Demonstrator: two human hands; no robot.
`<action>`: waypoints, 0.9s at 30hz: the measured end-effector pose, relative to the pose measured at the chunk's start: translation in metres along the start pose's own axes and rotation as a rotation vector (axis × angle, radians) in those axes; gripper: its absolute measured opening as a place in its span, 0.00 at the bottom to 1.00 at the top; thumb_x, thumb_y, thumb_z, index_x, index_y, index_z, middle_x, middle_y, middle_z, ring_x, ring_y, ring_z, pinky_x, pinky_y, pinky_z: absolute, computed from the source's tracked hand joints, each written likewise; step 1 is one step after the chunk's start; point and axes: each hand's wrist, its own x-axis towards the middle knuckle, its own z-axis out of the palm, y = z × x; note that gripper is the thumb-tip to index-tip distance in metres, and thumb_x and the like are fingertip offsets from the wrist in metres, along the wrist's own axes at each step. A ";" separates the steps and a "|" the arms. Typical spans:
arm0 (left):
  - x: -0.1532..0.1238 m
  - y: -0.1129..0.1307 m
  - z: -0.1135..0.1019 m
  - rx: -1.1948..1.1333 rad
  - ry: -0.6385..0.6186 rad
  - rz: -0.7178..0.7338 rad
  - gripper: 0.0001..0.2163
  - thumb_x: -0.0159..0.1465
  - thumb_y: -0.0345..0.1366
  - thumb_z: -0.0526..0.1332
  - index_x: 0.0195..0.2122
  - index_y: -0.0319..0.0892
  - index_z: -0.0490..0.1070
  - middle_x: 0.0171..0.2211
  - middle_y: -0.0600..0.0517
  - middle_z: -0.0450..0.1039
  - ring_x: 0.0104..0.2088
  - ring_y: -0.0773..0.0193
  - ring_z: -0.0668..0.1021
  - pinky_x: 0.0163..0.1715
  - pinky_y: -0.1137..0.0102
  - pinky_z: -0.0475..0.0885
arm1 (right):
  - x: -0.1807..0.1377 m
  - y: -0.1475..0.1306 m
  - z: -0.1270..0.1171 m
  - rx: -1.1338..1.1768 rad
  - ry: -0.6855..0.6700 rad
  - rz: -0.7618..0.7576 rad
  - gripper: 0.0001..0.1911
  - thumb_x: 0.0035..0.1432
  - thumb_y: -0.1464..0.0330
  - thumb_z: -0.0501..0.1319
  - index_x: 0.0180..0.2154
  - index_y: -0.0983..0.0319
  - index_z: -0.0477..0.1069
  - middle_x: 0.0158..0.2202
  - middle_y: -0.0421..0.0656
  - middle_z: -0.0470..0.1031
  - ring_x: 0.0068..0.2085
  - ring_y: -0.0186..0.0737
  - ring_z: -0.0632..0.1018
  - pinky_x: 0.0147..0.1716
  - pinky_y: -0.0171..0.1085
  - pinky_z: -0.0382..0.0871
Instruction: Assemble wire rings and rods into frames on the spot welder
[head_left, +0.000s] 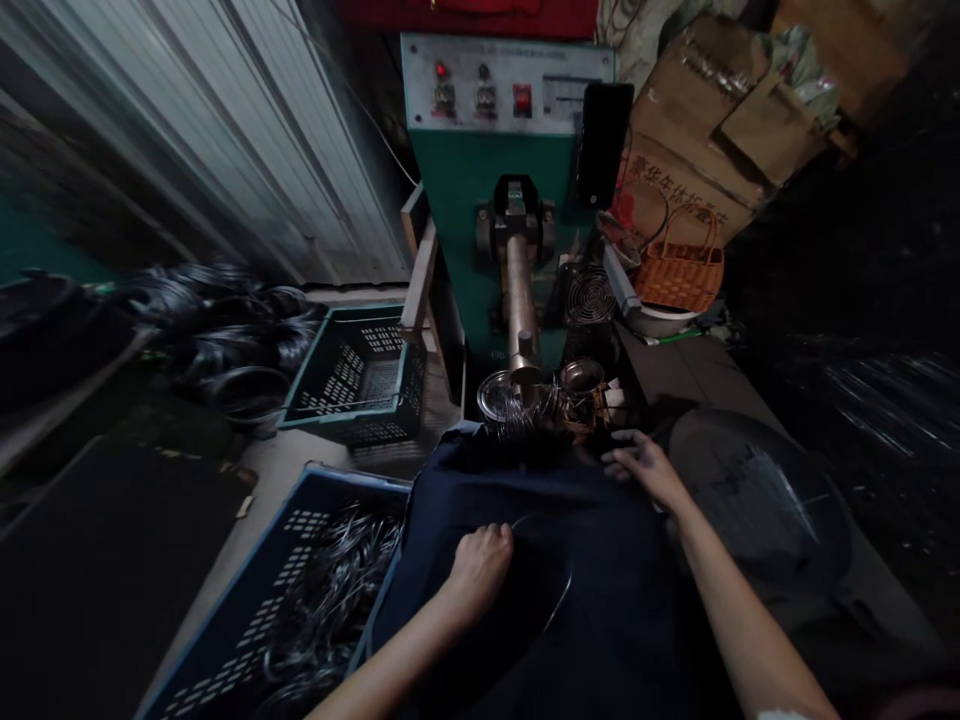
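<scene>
Left hand closed on wire hoop, dark apron supporting it; right hand open, fingers spread wide, empty.

Dim, shadowy light; wide-angle distortion bends the edges, and the corrugated wall blurs into streaks.

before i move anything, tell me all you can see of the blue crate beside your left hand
The blue plastic crate sits at an angle at the lower left of the view, cut off by the bottom edge. Its walls have rows of small rectangular slots, and its rim looks paler. It is heaped with tangled loops of shiny metal wire. Dark cloth lies against its right side.
</scene>
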 end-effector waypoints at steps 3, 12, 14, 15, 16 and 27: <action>-0.002 -0.007 0.004 -0.124 0.007 0.025 0.18 0.58 0.21 0.51 0.48 0.34 0.69 0.37 0.36 0.75 0.38 0.46 0.78 0.36 0.58 0.70 | -0.036 -0.004 0.015 0.070 -0.083 0.100 0.31 0.57 0.52 0.60 0.56 0.59 0.54 0.32 0.43 0.78 0.22 0.37 0.77 0.19 0.34 0.70; -0.011 -0.032 -0.024 -1.218 0.232 0.005 0.17 0.60 0.37 0.60 0.51 0.42 0.69 0.47 0.45 0.75 0.47 0.54 0.76 0.47 0.64 0.69 | -0.082 -0.036 0.066 0.040 -0.273 0.103 0.26 0.60 0.55 0.59 0.56 0.56 0.55 0.23 0.32 0.72 0.12 0.29 0.66 0.10 0.27 0.56; -0.015 -0.033 -0.023 -1.263 0.185 -0.023 0.18 0.58 0.36 0.62 0.51 0.42 0.70 0.48 0.46 0.75 0.49 0.54 0.75 0.49 0.64 0.68 | -0.084 -0.042 0.077 -0.032 -0.245 0.045 0.19 0.60 0.55 0.59 0.49 0.57 0.63 0.22 0.33 0.71 0.14 0.31 0.69 0.12 0.29 0.61; -0.017 -0.033 -0.022 -1.280 0.154 -0.030 0.18 0.57 0.35 0.63 0.50 0.43 0.71 0.48 0.46 0.75 0.49 0.55 0.75 0.50 0.64 0.68 | -0.087 -0.043 0.081 -0.078 -0.250 -0.007 0.15 0.61 0.56 0.59 0.45 0.57 0.67 0.24 0.35 0.73 0.19 0.34 0.73 0.17 0.31 0.68; -0.021 -0.033 -0.021 -1.311 0.123 -0.032 0.18 0.56 0.34 0.64 0.49 0.43 0.72 0.48 0.47 0.75 0.49 0.55 0.75 0.50 0.64 0.68 | -0.090 -0.045 0.085 -0.128 -0.269 -0.070 0.13 0.61 0.57 0.59 0.43 0.57 0.70 0.28 0.38 0.76 0.26 0.37 0.78 0.24 0.35 0.74; -0.002 -0.002 -0.036 -2.041 0.143 -0.157 0.32 0.50 0.43 0.72 0.54 0.44 0.62 0.28 0.56 0.68 0.23 0.68 0.73 0.22 0.71 0.73 | -0.104 -0.046 0.121 -0.490 -0.394 -0.533 0.34 0.61 0.69 0.59 0.66 0.52 0.52 0.60 0.43 0.67 0.58 0.42 0.70 0.56 0.43 0.69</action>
